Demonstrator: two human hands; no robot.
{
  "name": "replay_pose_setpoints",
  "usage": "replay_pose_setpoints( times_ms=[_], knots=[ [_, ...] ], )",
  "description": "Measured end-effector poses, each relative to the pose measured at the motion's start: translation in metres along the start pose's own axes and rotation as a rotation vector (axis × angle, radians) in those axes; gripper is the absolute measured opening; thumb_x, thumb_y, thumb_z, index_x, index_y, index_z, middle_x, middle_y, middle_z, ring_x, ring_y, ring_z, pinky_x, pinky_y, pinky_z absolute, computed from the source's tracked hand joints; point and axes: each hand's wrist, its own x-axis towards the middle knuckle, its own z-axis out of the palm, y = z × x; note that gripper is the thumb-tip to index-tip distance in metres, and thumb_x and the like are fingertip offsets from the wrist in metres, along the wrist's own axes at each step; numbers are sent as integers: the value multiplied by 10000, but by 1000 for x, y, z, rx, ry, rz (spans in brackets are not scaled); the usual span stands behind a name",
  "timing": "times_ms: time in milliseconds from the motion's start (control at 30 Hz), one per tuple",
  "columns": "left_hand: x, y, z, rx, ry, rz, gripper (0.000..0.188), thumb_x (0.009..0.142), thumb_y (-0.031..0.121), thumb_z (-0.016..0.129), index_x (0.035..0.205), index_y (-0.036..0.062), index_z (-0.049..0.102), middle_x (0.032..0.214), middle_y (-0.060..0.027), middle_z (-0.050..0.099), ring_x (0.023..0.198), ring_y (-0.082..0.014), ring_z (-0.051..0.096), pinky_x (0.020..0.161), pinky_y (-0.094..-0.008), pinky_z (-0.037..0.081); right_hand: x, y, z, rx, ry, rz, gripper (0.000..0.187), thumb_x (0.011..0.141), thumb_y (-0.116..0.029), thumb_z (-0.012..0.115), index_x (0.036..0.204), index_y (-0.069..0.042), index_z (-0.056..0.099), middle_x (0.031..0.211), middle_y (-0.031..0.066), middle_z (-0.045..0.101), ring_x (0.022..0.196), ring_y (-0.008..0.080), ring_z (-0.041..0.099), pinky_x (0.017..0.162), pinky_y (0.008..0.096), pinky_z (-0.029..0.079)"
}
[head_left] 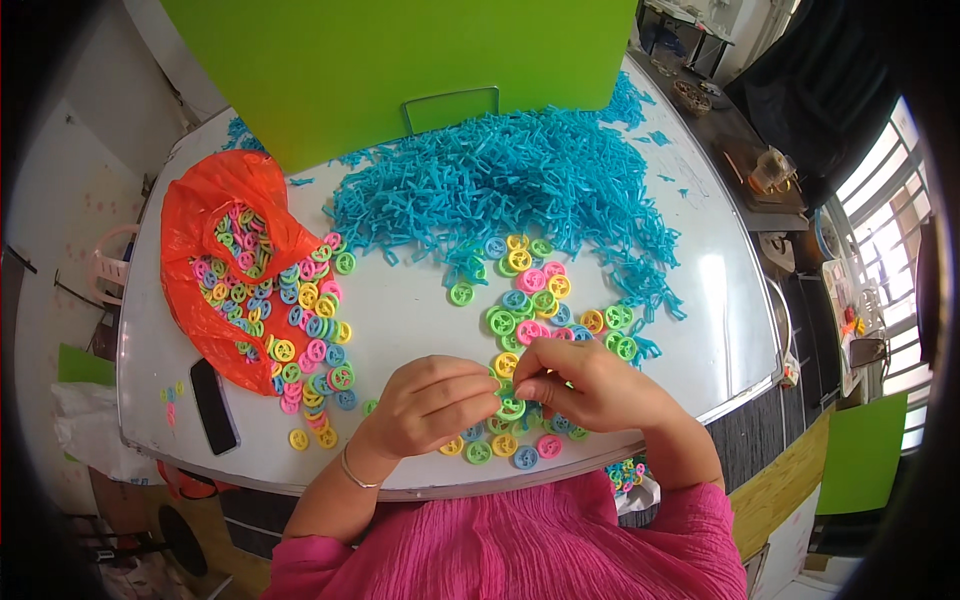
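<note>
My left hand [435, 405] and my right hand [590, 385] meet over the near part of the white table, both with fingers pinched together. At the left fingertips a green plastic wheel [511, 409] shows, partly covered by the fingers. Whatever is pinched in my right hand is hidden. Around and beneath the hands lie loose small spoked wheels in pink, yellow, green and blue, among them a pink wheel [549, 446] and a blue wheel [526, 457]. Beyond them spreads a big heap of small turquoise plastic pieces [510, 180].
A red plastic bag [185, 290] spills more wheels at the left, with a dark phone [213, 405] beside it. A large green panel with a metal handle [450, 95] stands behind the heap. The white table [720, 330] has a curved near edge against my pink clothing.
</note>
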Motion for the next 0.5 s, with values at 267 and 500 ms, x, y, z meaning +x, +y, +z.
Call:
replay_pose_setpoints(
  times_ms=[267, 500],
  knots=[
    [-2, -3, 4, -88, 97, -177, 168, 770, 40, 738, 890, 48, 622, 896, -78, 672, 839, -267, 674, 708, -335, 554, 2, 7, 20, 116, 75, 71, 59, 990, -81, 507, 974, -25, 498, 776, 52, 573, 694, 118, 613, 585, 274, 469],
    [-1, 0, 8, -206, 159, -272, 136, 857, 127, 708, 875, 35, 610, 827, -98, 668, 808, -270, 680, 701, -338, 556, 2, 14, 11, 45, 78, -207, 149, 960, -79, 577, 1081, -18, 515, 836, 53, 593, 709, 113, 611, 622, 264, 492]
  ],
)
